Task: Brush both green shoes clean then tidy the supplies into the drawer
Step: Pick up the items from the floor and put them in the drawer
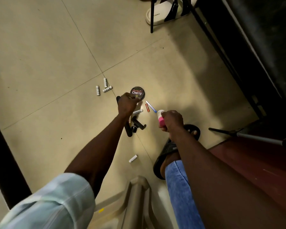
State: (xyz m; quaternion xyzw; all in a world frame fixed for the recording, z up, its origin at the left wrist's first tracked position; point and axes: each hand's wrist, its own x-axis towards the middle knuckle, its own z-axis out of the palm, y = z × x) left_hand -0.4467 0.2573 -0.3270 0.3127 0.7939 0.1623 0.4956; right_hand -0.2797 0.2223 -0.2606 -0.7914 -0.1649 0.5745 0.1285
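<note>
No green shoe or drawer is in view. A round black "Cherry" polish tin lies on the tiled floor. My left hand is curled at the tin's near edge, above a long black handle whose end pokes out beside my knuckles. Whether the fingers grip either one is hidden. My right hand is closed around a small pink and white bottle, held just above the floor to the right of the tin.
Several white batteries are scattered on the floor, with one nearer me. An orange battery, a white-blue stick and black clips lie between my hands. A white sandal, a beige chair leg and dark furniture surround the spot.
</note>
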